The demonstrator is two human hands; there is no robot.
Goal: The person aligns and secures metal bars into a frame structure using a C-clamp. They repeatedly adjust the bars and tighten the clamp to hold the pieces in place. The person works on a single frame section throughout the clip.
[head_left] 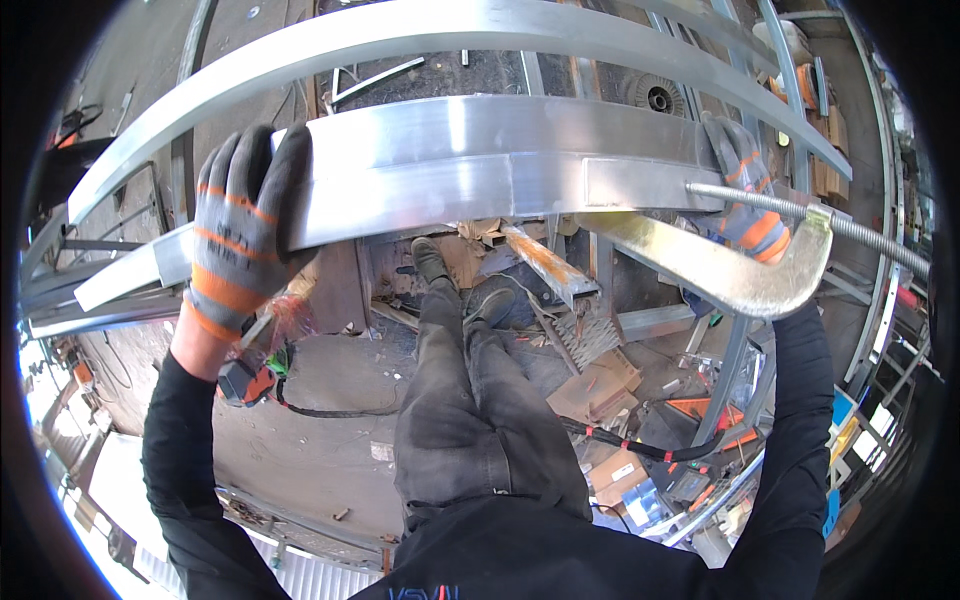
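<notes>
A wide, silvery metal profile [430, 165] runs across in front of me, with fainter seams and a rectangular outline on its right part. My left hand [240, 215], in a grey and orange work glove, grips its left part, the thumb and fingers lying over the metal. Around the right end is my right hand [745, 185], gloved alike; some of its fingers are hidden. A gold-coloured C-clamp [740, 270] with a long threaded screw [830, 220] sits at that end, passing in front of my right hand. Its jaw contact is partly hidden.
Another long metal bar [440, 30] crosses farther away. An orange-rusted steel tube [550, 265] lies below the profile. Cardboard scraps [600, 385], a dark cable [640, 447] and an orange tool [245, 380] are lower down. A round fan-like disc [657, 97] lies beyond.
</notes>
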